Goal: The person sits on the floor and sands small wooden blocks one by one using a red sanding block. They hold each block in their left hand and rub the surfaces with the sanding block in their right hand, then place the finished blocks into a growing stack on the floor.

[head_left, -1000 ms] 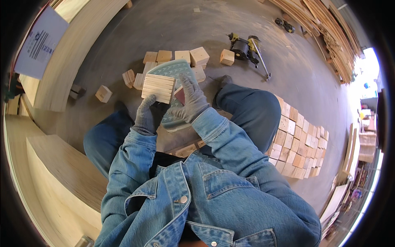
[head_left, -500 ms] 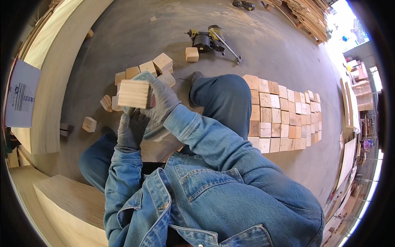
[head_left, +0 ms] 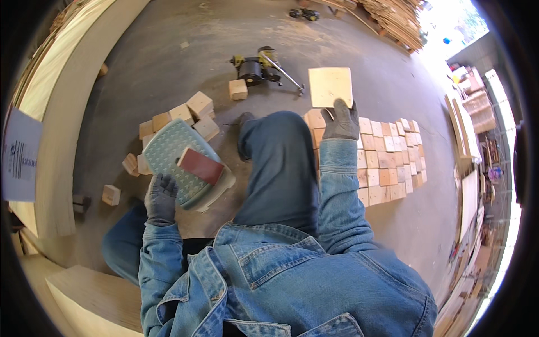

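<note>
In my gloved right hand (head_left: 342, 121) a squarish pale wooden block (head_left: 330, 87) is held up by its near edge, just beyond the rows of blocks (head_left: 387, 160) on the floor to the right. My gloved left hand (head_left: 161, 199) has nothing in it, its fingers stretched out beside the near left edge of a light-blue plastic step stool (head_left: 179, 154). On the stool's dimpled top lies a reddish-brown block with a pale wood end (head_left: 200, 166), resembling a sanding block. Loose wooden blocks (head_left: 187, 114) are heaped behind the stool, and a single block (head_left: 111, 195) sits left of it.
A yellow-and-black nail gun (head_left: 251, 68) rests on the floor ahead with one block (head_left: 238, 90) beside it. Farther off is another dark power tool (head_left: 304, 14). Long boards (head_left: 67, 112) line the left side, and stacked lumber (head_left: 393, 19) stands at the far right.
My right hand has carried the wooden block from above the stool to the right, away from my left hand. The stool top and the reddish-brown block now show. The left hand is lower.
</note>
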Action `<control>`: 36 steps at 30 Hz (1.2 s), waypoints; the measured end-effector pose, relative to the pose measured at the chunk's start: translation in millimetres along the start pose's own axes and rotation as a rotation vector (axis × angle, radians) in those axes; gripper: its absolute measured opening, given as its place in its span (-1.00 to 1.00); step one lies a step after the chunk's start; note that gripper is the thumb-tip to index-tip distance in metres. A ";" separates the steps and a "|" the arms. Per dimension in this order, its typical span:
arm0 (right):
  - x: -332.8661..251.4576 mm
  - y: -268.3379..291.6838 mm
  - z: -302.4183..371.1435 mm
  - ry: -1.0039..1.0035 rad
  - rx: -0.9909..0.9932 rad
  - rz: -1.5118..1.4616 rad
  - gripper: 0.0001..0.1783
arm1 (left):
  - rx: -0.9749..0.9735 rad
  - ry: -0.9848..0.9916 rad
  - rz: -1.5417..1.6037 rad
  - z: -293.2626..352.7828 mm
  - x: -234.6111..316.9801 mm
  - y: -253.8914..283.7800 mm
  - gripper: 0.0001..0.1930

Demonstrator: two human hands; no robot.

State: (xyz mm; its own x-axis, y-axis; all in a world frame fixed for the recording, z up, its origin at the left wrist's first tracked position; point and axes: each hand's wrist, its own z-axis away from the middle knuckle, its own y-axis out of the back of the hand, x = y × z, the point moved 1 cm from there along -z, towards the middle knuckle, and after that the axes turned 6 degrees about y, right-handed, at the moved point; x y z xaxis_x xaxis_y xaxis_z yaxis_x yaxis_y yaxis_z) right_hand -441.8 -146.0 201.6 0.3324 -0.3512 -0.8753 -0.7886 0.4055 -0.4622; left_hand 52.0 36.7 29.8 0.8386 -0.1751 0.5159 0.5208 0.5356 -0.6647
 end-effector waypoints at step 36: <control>273.7 282.4 120.7 -0.825 0.621 0.127 -0.55 | 0.330 0.050 -0.417 2.8 -22.8 -1.2 -0.60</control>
State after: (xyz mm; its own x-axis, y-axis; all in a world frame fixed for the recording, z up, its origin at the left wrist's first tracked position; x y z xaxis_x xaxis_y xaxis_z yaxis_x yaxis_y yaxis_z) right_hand -511.1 -25.8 -185.7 0.7005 0.3160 -0.6399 -0.5149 0.8446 -0.1467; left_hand 31.8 42.4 20.3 0.5819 -0.4637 0.6681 0.7403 0.6421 -0.1992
